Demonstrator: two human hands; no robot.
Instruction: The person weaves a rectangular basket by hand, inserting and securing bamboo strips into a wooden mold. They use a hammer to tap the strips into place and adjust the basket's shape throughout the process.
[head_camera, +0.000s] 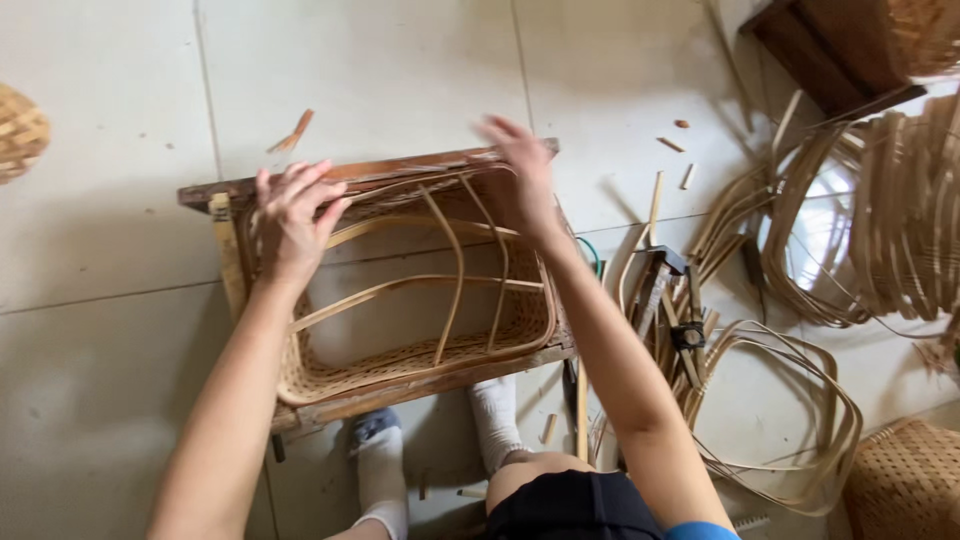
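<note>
Hands at work on a half-woven basket (415, 330), seen from above. The basket sits inside a wooden frame (370, 175), which seems to brace it and keep its shape. The left hand (292, 215) presses on the basket's far left rim, fingers spread and curled over the edge rather than clenched. The right hand (522, 170) lies on the far right corner, fingers loose and blurred, so whether it grips a strip cannot be told. Between the hands, bare cane ribs (455, 275) arch across the open basket toward its woven near wall. The person's socked feet (385, 465) rest below the frame's near edge. To the right of the right arm lie loose cane strips (790, 400), coiled hoops (880, 230) and a small tool (690, 335). The floor (100, 300) is pale tile, scattered with offcuts (295, 130). Other woven baskets (910, 480) lie at the edges.
</note>
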